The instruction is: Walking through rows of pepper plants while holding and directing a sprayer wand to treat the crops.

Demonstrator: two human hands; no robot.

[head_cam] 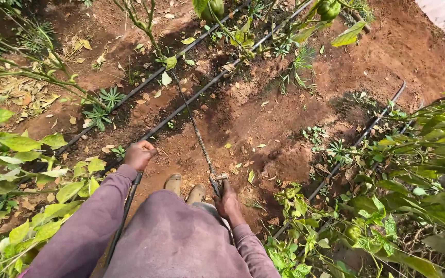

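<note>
My left hand (139,155) is closed around a black hose (125,211) that runs back along my left side. Gripped in my right hand (228,203) is a sprayer wand (198,135) by its brass valve handle (217,179). The thin wand reaches up and away over the red soil toward the base of a pepper plant (148,31). Both my sleeves are purple, and my boots (185,188) stand on the soil between the hands.
Black drip lines (191,100) cross the soil diagonally; more drip lines (366,131) run at the right. Leafy pepper plants (418,170) crowd the right side and more pepper plants (21,154) the left. Green peppers (328,8) hang at the top. Dry leaves litter the ground.
</note>
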